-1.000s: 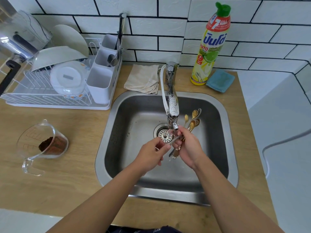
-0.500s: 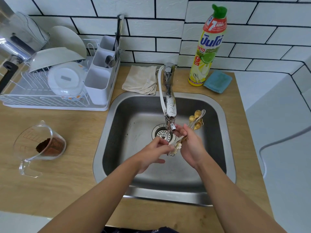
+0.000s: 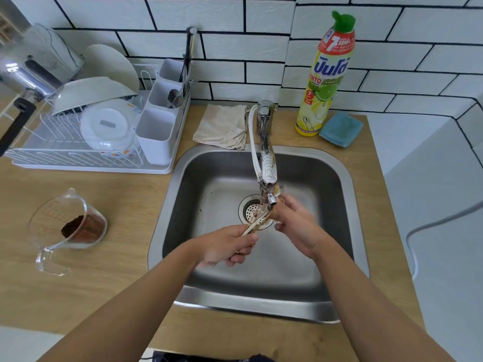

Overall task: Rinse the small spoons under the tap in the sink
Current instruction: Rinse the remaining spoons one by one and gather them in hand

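Stainless steel sink (image 3: pixel 339 178): square basin with rounded corners, smooth brushed walls, set in a wood-grain countertop (image 3: pixel 104 257). All positions below are taken from this sink.

Dish rack (image 3: pixel 78 155), behind and left of the sink: white wire and plastic, holding plates and a cutlery caddy. Dish soap bottle (image 3: pixel 326 82), behind its right corner: tall, yellow plastic, green cap. Folded cloth (image 3: pixel 222 126), beige and soft, at the back rim. Tap (image 3: pixel 266 163), over the sink's middle: chrome with a white ribbed section, outlet above the drain (image 3: pixel 251 207).

Left hand (image 3: pixel 227 246), inside the sink: fingers curled around the handle ends of the small spoons (image 3: pixel 254 226). Right hand (image 3: pixel 295 223), under the outlet: wrapped over the bowl ends, blurred; exact finger contact cannot be told.

Spoons: slim, gold-toned with pale handles, bunched together. Judged light, rigid and slippery when wet; best held firmly at the handles, bunched, directly over the basin.
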A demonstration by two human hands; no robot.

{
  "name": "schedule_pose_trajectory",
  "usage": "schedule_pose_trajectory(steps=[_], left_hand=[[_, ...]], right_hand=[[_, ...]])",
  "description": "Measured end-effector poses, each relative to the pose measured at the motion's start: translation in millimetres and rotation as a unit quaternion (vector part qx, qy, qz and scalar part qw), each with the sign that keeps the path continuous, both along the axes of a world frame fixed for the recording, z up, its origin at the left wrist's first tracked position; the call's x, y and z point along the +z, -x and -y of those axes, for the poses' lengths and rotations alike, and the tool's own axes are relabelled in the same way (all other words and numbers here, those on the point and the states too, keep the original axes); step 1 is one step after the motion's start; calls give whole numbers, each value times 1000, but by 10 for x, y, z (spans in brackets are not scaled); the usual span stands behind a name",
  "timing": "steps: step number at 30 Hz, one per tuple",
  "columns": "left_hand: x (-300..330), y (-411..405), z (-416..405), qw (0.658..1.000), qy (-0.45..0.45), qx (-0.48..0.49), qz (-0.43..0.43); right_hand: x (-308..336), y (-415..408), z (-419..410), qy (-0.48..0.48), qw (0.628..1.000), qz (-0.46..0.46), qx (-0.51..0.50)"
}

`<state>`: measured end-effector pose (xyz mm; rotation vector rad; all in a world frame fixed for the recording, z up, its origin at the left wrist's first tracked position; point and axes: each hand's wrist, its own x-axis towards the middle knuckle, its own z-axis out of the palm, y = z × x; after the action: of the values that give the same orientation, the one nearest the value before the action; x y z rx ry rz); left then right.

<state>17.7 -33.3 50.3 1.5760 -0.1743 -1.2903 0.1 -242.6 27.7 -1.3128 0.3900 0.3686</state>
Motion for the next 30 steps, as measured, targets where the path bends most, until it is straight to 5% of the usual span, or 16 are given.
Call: schedule_pose_trajectory(steps=[5,22,30], left_hand=[[-64,150,-202,999,-35,37,14],[-181,281,-133,986,2,149,76],[-185,271,-168,985,-6,167,52]], right_hand=[[-43,45,-24,90,994,35,-44],[-32,95,-350,94,988,74,-94],[-24,80,-330,82,994,58,-37]])
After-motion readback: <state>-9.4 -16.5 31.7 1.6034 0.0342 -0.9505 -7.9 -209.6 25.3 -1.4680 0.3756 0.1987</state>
